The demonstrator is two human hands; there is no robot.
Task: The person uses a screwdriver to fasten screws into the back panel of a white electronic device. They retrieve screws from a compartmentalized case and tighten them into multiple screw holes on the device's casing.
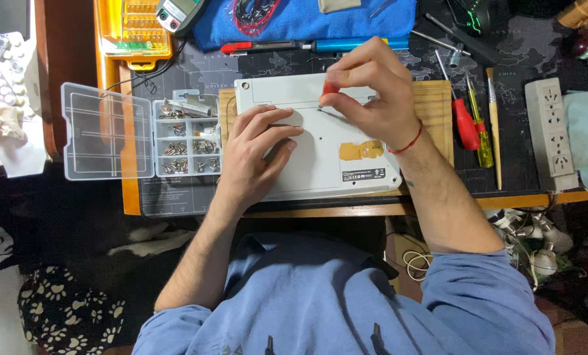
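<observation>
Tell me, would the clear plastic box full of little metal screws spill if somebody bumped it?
Probably. The clear plastic compartment box lies with its lid flung open, so nothing covers the small metal screws. It looks light, so a push might slide it, and loose screws would likely scatter.

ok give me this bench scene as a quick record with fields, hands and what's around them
left hand: flat on the white device, pressing it down
right hand: pinching a small red-handled screwdriver, tip on the device's panel
device: lies underside up on a wooden board
left of device: open clear screw box, lid folded out
right of device: red screwdriver, yellow screwdriver, brush, power strip
</observation>
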